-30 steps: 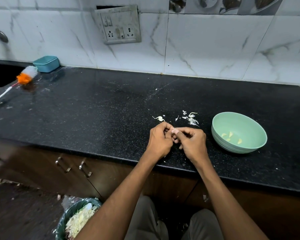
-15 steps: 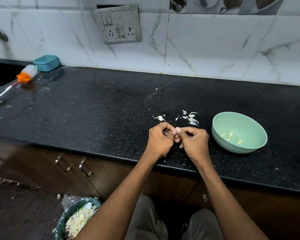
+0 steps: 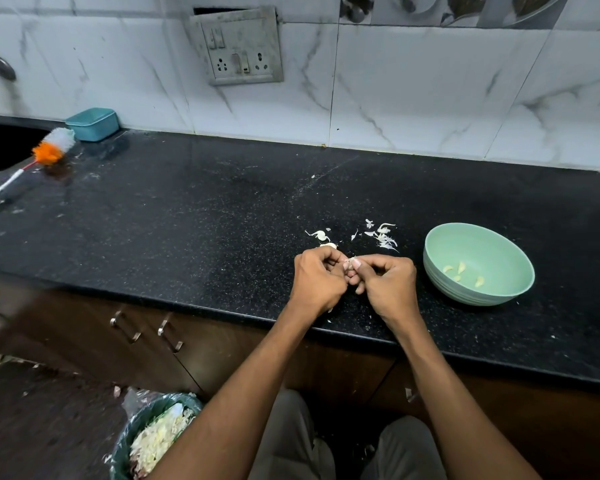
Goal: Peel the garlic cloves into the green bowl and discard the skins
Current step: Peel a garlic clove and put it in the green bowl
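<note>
4 or so peeled cloves: already lie in the green bowl [image 3: 478, 263], so the task looks partly done, in its middle by this judgement.
Bin [image 3: 153, 441]: on the floor at lower left, under the desk edge, holding a heap of pale skins; some discarding appears done.
Left hand [image 3: 317, 280]: fingers curled, pinching the garlic clove [image 3: 351, 263] from its left side.
Garlic clove: held between both hands just above the front part of the desk [image 3: 187, 220], left of the bowl; mostly hidden by fingertips, so its long axis and which way its tip points cannot be told.
Right hand [image 3: 388, 284]: fingers curled, thumb and forefinger nipping the clove from the right, apparently working the skin loose.
Loose skins [image 3: 383, 237]: scattered on the desk just behind the hands, not yet binned.
Left to do: finish this clove, drop it in the bowl, clear the scraps; no further unpeeled cloves can be seen.
</note>
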Motion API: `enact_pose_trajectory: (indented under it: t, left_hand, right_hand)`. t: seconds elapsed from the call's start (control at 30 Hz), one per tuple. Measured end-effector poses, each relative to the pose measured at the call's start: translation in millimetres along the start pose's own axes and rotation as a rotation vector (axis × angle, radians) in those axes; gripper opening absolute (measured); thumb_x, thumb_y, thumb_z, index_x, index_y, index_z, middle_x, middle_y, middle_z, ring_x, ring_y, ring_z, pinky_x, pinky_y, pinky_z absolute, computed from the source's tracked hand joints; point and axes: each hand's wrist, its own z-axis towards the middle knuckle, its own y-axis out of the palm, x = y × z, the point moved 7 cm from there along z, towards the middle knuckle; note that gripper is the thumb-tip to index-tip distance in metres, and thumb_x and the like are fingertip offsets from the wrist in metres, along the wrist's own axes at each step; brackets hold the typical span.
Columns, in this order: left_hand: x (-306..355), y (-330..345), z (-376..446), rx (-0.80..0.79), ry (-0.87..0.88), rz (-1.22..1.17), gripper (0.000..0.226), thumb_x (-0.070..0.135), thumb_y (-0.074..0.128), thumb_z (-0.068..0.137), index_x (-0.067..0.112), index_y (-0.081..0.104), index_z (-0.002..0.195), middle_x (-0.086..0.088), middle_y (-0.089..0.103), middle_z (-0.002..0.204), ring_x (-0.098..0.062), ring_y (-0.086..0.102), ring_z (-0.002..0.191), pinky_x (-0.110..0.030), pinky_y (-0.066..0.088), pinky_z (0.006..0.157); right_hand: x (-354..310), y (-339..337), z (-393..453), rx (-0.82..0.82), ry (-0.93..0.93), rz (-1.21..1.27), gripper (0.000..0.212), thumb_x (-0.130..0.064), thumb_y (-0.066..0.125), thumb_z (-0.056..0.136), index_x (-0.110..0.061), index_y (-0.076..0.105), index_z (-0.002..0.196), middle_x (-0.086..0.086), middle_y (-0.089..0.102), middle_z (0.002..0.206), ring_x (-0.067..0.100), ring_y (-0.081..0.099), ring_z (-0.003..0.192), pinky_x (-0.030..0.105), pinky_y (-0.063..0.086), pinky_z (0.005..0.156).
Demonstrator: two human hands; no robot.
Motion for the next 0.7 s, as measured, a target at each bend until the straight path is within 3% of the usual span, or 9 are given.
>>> enact_pose_trajectory:
  t: [0.2,0.43,0.57,0.7]
  left_hand:
    - [8.2,-3.0,-1.5,0.020,0.043,0.075,0.014,0.005,0.066,0.089,0.010,0.068,0.077,-0.001,0.072,0.068,-0.016,0.072,0.065,-0.032,0.062,0.064]
    - [13.3,-1.5,-1.1,0.024,0.115,0.187,0.012,0.005,0.060,0.093,0.010,0.066,0.084,0.002,0.066,0.075,-0.005,0.061,0.066,-0.013,0.047,0.059]
    - [8.7,-1.2,1.6,0.017,0.096,0.155,0.012,0.006,0.060,0.094,0.011,0.066,0.085,0.000,0.069,0.079,-0.010,0.065,0.071,-0.018,0.050,0.064]
    - [3.3,0.1,3.6,0.022,0.056,0.097,0.013,0.007,0.062,0.096,0.015,0.067,0.087,-0.003,0.070,0.080,-0.018,0.070,0.074,-0.024,0.054,0.065]
  right_hand:
    - [1.4,0.3,0.7,-0.013,0.000,0.010,0.015,0.000,0.070,0.093,-0.008,0.080,0.085,0.006,0.074,0.067,0.009,0.061,0.053,0.021,0.049,0.051]
    - [-0.1,3.0,-0.3,-0.025,-0.018,0.031,0.025,0.004,0.070,0.091,-0.018,0.080,0.086,0.003,0.077,0.075,0.011,0.066,0.060,0.022,0.051,0.052]
    - [-3.9,2.8,-2.0,-0.023,-0.027,0.028,0.017,0.004,0.070,0.091,-0.009,0.081,0.094,0.001,0.077,0.075,0.005,0.065,0.056,0.018,0.049,0.052]
    - [-7.3,1.6,-3.7,-0.023,-0.017,0.023,0.018,0.002,0.073,0.090,-0.014,0.080,0.095,0.000,0.078,0.077,0.000,0.063,0.054,0.015,0.048,0.051]
